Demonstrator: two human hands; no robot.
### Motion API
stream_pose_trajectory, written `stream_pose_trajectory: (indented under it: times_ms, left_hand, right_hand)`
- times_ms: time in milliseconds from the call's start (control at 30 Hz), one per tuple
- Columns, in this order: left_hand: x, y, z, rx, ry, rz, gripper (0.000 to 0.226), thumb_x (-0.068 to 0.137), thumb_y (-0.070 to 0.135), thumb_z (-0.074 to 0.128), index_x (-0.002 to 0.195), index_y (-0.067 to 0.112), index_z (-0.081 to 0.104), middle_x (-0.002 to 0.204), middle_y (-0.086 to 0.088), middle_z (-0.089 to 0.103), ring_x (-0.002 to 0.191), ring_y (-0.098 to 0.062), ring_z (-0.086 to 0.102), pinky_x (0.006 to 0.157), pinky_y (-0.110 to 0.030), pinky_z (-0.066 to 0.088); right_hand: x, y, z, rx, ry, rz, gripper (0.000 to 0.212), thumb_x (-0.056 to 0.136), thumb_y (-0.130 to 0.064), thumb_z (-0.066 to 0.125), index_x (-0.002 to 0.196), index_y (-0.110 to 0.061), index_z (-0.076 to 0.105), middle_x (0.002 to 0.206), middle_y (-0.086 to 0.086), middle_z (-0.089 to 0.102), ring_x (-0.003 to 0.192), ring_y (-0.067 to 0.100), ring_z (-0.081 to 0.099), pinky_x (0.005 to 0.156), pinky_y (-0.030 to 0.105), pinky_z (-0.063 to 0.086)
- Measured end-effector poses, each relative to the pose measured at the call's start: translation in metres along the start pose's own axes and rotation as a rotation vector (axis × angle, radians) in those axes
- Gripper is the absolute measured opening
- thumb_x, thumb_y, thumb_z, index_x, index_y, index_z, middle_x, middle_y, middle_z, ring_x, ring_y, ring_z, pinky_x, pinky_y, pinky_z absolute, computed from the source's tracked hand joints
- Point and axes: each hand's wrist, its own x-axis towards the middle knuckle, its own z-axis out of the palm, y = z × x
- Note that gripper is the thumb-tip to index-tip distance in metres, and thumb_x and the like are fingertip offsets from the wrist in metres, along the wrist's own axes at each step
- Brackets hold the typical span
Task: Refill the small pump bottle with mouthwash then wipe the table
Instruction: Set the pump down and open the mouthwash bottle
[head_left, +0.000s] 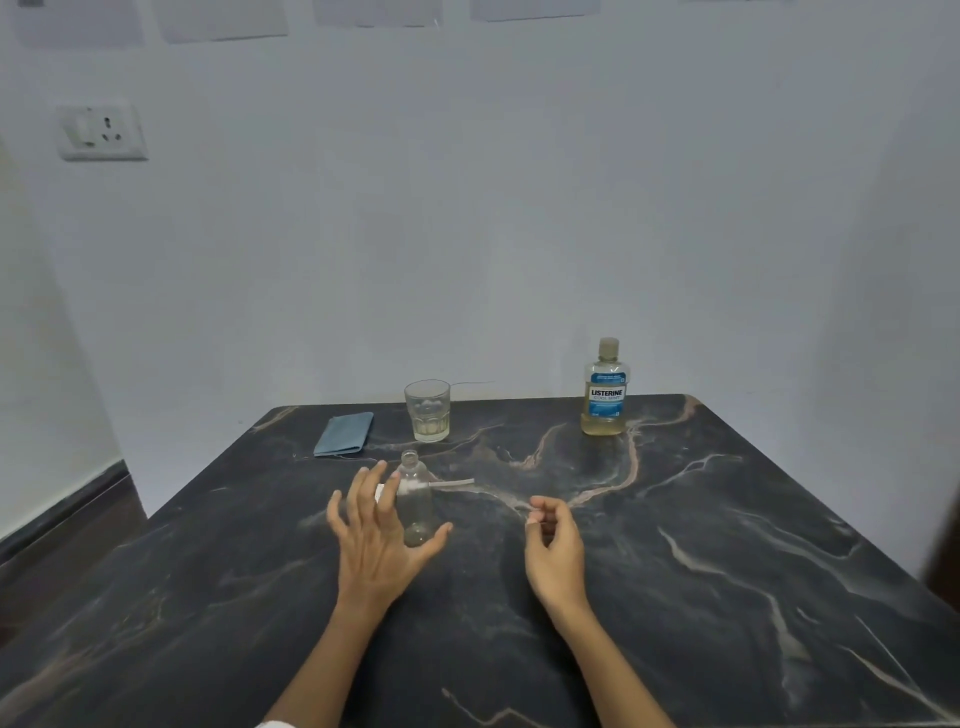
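While the small pump bottle stands uncapped and upright near the middle of the dark marbled counter, the left hand hovers just beside it at its 9 o'clock, fingers spread wide and gripping nothing. At the bottle's 3 o'clock, the right hand hangs with fingers loosely curled, empty. Just behind the bottle lies its white pump top. Farther off sit the mouthwash bottle at 2 o'clock, a glass at 12 and a folded blue cloth at 11.
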Motion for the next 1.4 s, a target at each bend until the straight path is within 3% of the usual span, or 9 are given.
stream_pose_trajectory:
  times_ms: [200,400,633,767,867,967,1233,1300,1400]
  left_hand:
    - [-0.007,0.015,0.009,-0.016,0.316,0.418,0.046,0.085,0.055,0.043,0.108,0.016,0.040,0.117,-0.005,0.048,0.139,-0.013,0.026,0.112,-0.035,0.009]
    - [-0.005,0.084,0.027,-0.312,0.252,0.459,0.049,0.086,0.041,0.050,0.123,0.020,0.027,0.119,-0.007,0.045,0.124,-0.023,0.041,0.108,-0.035,0.025]
    - [0.047,0.150,0.084,-0.549,-0.246,-0.045,0.060,0.086,0.041,0.054,0.134,0.018,0.027,0.136,0.001,0.029,0.124,-0.008,0.034,0.105,-0.028,0.034]
    - [0.077,0.161,0.134,-0.658,-0.522,-0.366,0.070,0.088,0.031,0.060,0.143,0.019,0.017,0.147,0.000,0.017,0.131,-0.019,0.036,0.103,-0.029,0.035]
    - [0.097,0.168,0.164,-0.766,-0.666,-0.559,0.079,0.089,0.021,0.060,0.147,0.025,0.007,0.156,0.000,0.008,0.137,-0.022,0.031,0.111,-0.039,0.030]
    - [0.116,0.175,0.188,-0.850,-0.758,-0.724,0.087,0.091,0.017,0.058,0.150,0.028,-0.005,0.159,-0.001,0.004,0.143,-0.025,0.020,0.115,-0.045,0.024]
    - [0.136,0.199,0.220,-0.882,-0.876,-0.711,0.093,0.092,0.020,0.060,0.149,0.026,-0.014,0.158,-0.006,0.014,0.143,-0.026,0.023,0.115,-0.042,0.024]
    - [0.139,0.204,0.224,-0.891,-0.874,-0.699,0.092,0.092,0.020,0.059,0.149,0.023,-0.014,0.157,-0.007,0.019,0.142,-0.025,0.026,0.115,-0.041,0.025]
    - [0.143,0.212,0.227,-0.932,-0.844,-0.681,0.084,0.094,0.020,0.055,0.151,0.023,-0.008,0.153,-0.007,0.031,0.139,-0.025,0.034,0.115,-0.045,0.027]
  right_hand:
    - [0.030,0.001,-0.010,0.139,0.029,0.171,0.020,0.096,-0.005,0.048,0.107,-0.021,0.052,0.090,-0.005,0.053,0.076,0.003,0.050,0.054,-0.001,0.039]
    - [0.081,0.004,-0.037,0.120,0.122,0.177,0.021,0.095,-0.003,0.049,0.109,-0.019,0.052,0.089,-0.003,0.053,0.072,0.006,0.050,0.050,0.003,0.040]
    - [0.154,0.016,-0.063,0.092,0.206,0.179,0.021,0.096,-0.005,0.048,0.112,-0.018,0.051,0.104,0.002,0.056,0.083,0.006,0.052,0.062,0.014,0.039]
    - [0.196,0.022,-0.074,0.072,0.232,0.180,0.030,0.094,0.001,0.049,0.116,-0.018,0.051,0.112,0.003,0.056,0.096,0.012,0.056,0.065,0.010,0.040]
    - [0.222,0.027,-0.080,0.019,0.181,0.165,0.045,0.093,0.003,0.049,0.133,-0.017,0.045,0.135,0.004,0.049,0.119,0.017,0.049,0.092,0.023,0.043]
    - [0.240,0.034,-0.087,-0.085,0.071,0.127,0.060,0.094,0.001,0.049,0.146,-0.020,0.030,0.153,0.002,0.029,0.139,0.022,0.030,0.109,0.039,0.031]
    - [0.262,0.045,-0.092,-0.232,-0.169,0.066,0.071,0.094,0.000,0.050,0.152,-0.017,0.013,0.158,0.007,0.012,0.144,0.026,0.017,0.115,0.046,0.021]
    - [0.263,0.043,-0.092,-0.226,-0.193,0.023,0.066,0.094,-0.003,0.051,0.150,-0.015,0.019,0.157,0.009,0.018,0.140,0.023,0.028,0.114,0.040,0.024]
    - [0.265,0.039,-0.091,-0.140,-0.220,-0.052,0.055,0.094,-0.004,0.052,0.142,-0.024,0.032,0.144,0.009,0.042,0.109,0.004,0.048,0.101,0.029,0.036]
